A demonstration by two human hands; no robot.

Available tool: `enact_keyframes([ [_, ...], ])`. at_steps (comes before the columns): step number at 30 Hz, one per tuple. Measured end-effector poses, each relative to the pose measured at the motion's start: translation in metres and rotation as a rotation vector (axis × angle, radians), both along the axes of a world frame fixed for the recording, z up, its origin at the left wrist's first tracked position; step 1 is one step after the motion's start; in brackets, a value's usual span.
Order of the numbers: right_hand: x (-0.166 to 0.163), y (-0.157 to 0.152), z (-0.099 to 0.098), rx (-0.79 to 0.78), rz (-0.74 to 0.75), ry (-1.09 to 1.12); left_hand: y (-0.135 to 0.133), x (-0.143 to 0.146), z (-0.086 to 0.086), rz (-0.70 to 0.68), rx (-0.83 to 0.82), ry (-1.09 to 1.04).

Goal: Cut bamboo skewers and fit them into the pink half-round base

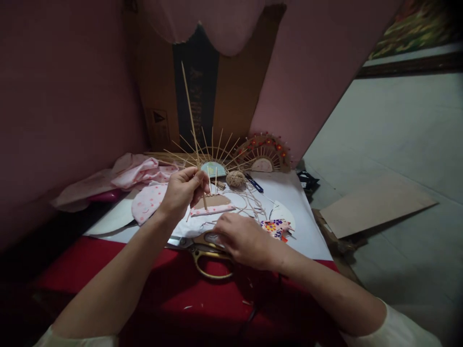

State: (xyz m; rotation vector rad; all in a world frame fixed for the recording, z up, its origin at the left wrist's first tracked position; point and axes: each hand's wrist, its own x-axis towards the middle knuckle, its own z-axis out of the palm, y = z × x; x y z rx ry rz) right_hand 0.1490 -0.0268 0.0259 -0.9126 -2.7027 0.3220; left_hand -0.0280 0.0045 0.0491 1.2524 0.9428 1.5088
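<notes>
My left hand [183,190] is closed in a pinch around a long bamboo stick [190,108], which stands nearly upright with its lower end by a half-round cardboard piece [213,201]. That piece has a pink dotted fabric edge and a few short sticks rising from its top. My right hand [244,238] is curled over the near edge of the white sheet, its fingers pressed together; what they hold, if anything, is hidden. Beneath and beside its fingers lie scissors [213,276] with brass-coloured handles, the upper loop partly covered by the hand.
Behind stand a stick fan with a pale blue base [213,168] and a flower-trimmed fan [262,165]. A twine ball [235,179], a cutter [254,183], patterned fabric scraps [277,227] and pink cloth [139,171] lie around. A cardboard box [235,91] leans at the back.
</notes>
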Motion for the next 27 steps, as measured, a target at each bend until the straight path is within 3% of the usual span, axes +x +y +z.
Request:
enact_keyframes([
  [4,-0.009,-0.015,0.009,0.059,0.051,-0.255,0.003,-0.004,-0.001,-0.053,-0.018,0.002],
  [12,-0.030,-0.021,0.003,-0.020,0.067,-0.322,0.007,-0.013,-0.002,-0.086,-0.055,0.033],
  [16,-0.020,-0.020,0.016,-0.197,0.066,-0.204,0.006,-0.019,0.000,-0.072,-0.032,0.022],
  [21,0.033,-0.024,0.043,-0.479,-0.092,-0.099,0.002,-0.026,0.005,-0.096,-0.063,-0.009],
  [23,0.056,-0.026,0.043,-0.625,-0.134,0.008,0.000,-0.027,0.006,-0.126,-0.066,-0.022],
  [27,0.078,-0.028,0.032,-0.815,-0.263,0.437,-0.003,-0.021,0.006,-0.242,-0.077,-0.038],
])
